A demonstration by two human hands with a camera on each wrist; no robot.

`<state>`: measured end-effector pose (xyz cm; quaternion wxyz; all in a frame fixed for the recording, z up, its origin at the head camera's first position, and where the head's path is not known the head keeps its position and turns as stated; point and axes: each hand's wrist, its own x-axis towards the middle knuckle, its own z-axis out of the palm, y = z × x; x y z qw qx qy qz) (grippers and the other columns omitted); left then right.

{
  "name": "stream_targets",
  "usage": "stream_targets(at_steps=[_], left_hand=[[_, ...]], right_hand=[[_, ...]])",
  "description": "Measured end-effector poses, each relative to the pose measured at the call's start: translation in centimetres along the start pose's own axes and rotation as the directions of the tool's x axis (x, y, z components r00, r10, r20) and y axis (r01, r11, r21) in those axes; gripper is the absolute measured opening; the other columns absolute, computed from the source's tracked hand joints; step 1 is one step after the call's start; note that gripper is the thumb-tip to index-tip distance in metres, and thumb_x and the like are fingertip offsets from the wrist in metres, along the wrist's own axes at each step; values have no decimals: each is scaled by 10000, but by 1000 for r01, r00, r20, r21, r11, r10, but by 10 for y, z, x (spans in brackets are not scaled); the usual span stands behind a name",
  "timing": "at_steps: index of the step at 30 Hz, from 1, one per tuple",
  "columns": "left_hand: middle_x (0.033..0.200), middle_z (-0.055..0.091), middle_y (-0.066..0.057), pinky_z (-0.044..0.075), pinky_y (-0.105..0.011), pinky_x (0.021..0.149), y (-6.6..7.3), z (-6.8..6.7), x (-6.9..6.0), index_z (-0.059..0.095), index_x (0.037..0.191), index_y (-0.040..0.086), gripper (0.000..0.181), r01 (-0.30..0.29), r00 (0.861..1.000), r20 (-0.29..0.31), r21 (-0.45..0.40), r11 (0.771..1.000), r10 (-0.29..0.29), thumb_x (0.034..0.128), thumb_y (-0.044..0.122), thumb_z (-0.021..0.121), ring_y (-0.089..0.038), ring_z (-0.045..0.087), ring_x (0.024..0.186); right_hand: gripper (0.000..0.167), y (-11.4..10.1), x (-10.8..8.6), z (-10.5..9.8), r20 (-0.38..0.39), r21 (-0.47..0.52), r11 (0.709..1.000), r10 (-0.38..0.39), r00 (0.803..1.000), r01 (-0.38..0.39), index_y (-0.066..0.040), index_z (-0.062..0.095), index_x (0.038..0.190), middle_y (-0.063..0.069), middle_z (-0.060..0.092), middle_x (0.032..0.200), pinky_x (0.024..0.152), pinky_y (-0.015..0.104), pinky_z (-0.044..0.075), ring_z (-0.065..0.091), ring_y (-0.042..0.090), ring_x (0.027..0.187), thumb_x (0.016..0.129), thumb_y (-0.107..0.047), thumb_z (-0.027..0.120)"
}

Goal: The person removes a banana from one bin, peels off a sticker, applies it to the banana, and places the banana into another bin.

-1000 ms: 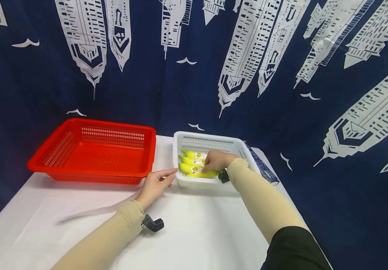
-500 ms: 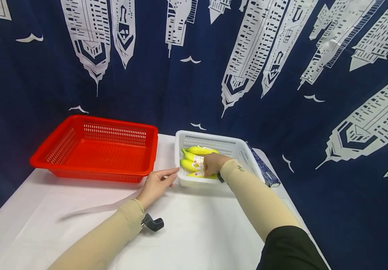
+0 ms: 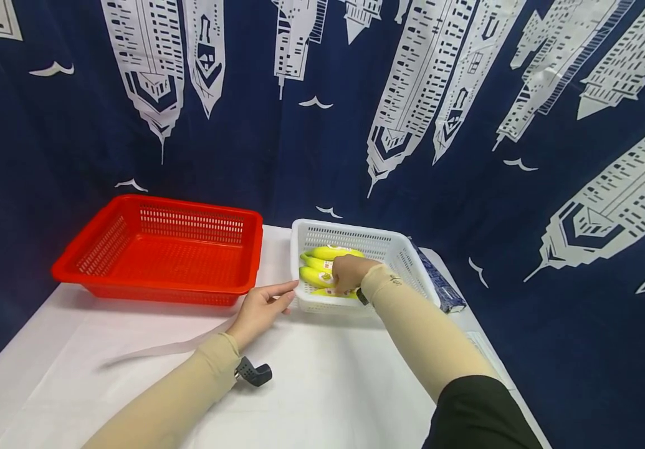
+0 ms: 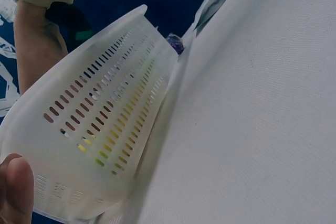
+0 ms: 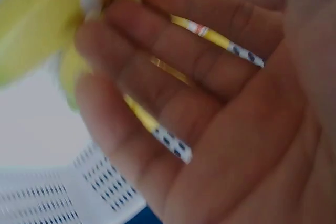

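Several yellow bananas [image 3: 315,276] with printed labels lie side by side in the white plastic basket [image 3: 350,304]. My right hand [image 3: 350,272] reaches down into the basket, palm inward, and its fingertips touch the bananas. In the right wrist view the fingers are almost straight, slightly apart, and the palm holds nothing; a blurred banana [image 5: 31,24] is beyond the fingertips. With thumb and index finger, my left hand [image 3: 257,312] holds the basket's near left corner. The left wrist view has a fingertip [image 4: 20,184] against the basket's outer wall [image 4: 105,108].
To the left stands a red plastic basket [image 3: 159,268], its floor bare. A dark blue packet [image 3: 440,287] lies beside the white basket's right side. A pale strip [image 3: 159,353] crosses the white table [image 3: 311,386], running under the left forearm. A patterned navy curtain [image 3: 266,143] hangs behind.
The bananas have shifted within the white basket; one now lies along its back side. My right hand has moved slightly left. My left hand stays at the corner.
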<state>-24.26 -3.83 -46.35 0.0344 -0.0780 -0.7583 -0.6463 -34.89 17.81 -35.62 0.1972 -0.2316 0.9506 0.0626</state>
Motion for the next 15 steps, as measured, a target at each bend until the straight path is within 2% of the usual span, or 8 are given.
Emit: stream_targets(at_steps=[2, 5, 8, 10, 12, 13, 14, 15], left_hand=[[1198, 742, -54, 433, -235, 596, 0, 0, 0, 716, 1323, 237, 341, -2, 1000, -7, 8, 1000, 2, 983, 212, 713, -170, 699, 762], [1134, 743, -83, 424, -234, 579, 2, -1, 0, 706, 1337, 236, 352, -13, 1000, -5, 29, 999, 13, 986, 211, 710, -229, 691, 756], [1067, 730, -77, 404, -236, 543, 10, -6, -7, 695, 1353, 234, 371, -40, 999, 5, 58, 997, 40, 982, 224, 716, -283, 679, 724], [1071, 717, -45, 401, -235, 525, 18, -12, -17, 705, 1339, 203, 368, -100, 995, 7, 73, 992, 100, 972, 211, 729, -273, 687, 704], [1093, 721, -34, 443, -230, 526, 27, -21, -28, 721, 1304, 151, 350, -225, 974, -8, 103, 969, 227, 956, 176, 746, -235, 700, 692], [1107, 719, -30, 461, -228, 532, 31, -26, -34, 728, 1285, 133, 337, -307, 950, -18, 131, 943, 312, 950, 162, 753, -215, 705, 710], [1131, 717, -36, 487, -227, 543, 34, -31, -39, 731, 1264, 110, 321, -405, 908, -31, 191, 894, 417, 947, 157, 751, -183, 710, 728], [1161, 716, -43, 525, -246, 574, 37, -37, -43, 733, 1248, 88, 306, -499, 847, -47, 277, 821, 530, 951, 163, 739, -166, 723, 778]], right_hand=[[173, 2, 1, -3, -28, 45, 999, -25, 999, 26, -86, 751, 787, -6, 681, 726, 641, 270, 451, 533, 125, 657, 900, -216, 758], [250, 1, -1, -9, -178, 136, 987, -65, 982, 90, -66, 745, 757, -21, 628, 649, 582, 255, 429, 501, 111, 595, 930, -245, 726], [264, -12, -15, -9, -412, 287, 941, -47, 910, 179, -78, 730, 757, -36, 615, 645, 572, 257, 438, 523, 110, 590, 959, -242, 691], [251, -26, -32, -1, -582, 371, 887, -9, 813, 275, -87, 742, 773, -31, 661, 677, 575, 272, 462, 565, 120, 607, 969, -230, 675], [225, -42, -50, 14, -738, 398, 828, 34, 673, 394, -89, 742, 785, -12, 696, 709, 581, 285, 498, 605, 136, 621, 971, -199, 677], [206, -50, -60, 23, -811, 372, 809, 44, 583, 456, -89, 741, 790, 3, 715, 733, 594, 306, 522, 629, 148, 639, 967, -175, 681], [187, -56, -68, 33, -875, 324, 800, 51, 481, 504, -82, 745, 801, 15, 731, 760, 612, 321, 544, 655, 163, 663, 964, -150, 681], [166, -61, -74, 43, -926, 263, 805, 55, 375, 532, -72, 749, 824, 25, 744, 794, 639, 339, 565, 681, 178, 701, 963, -130, 680]])
